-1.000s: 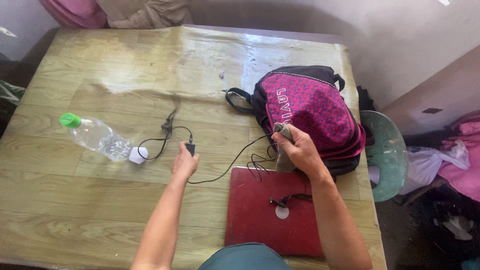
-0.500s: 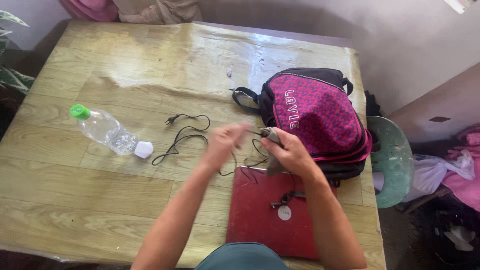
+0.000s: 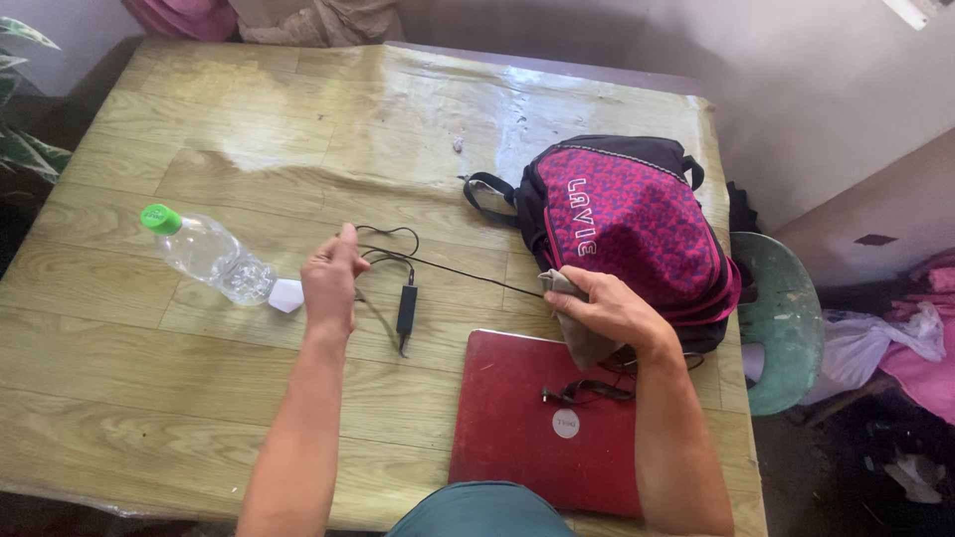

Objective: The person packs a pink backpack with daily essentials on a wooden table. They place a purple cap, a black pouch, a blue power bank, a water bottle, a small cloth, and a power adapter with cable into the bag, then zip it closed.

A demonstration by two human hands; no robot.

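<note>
Here the left hand [image 3: 330, 283] is closed, pinching a black cable [image 3: 468, 273] pulled taut across the tabletop [image 3: 199, 388]. The right hand [image 3: 605, 310] grips the cable's other end through a grey cloth [image 3: 582, 340], just over the far edge of a closed red laptop [image 3: 517, 438] at the near right edge. A black adapter block [image 3: 407, 304] hangs on the cable between the hands, resting on the wood. A round white sticker [image 3: 566, 425] sits mid-lid on the laptop, with a short black strap [image 3: 587, 390] beside it. Pink-and-black backpack [image 3: 627, 234] near the right edge, white lettering on its side. Clear bottle [image 3: 204, 256], green cap, lying toward the left edge; small white block [image 3: 286, 296] touching it.
</note>
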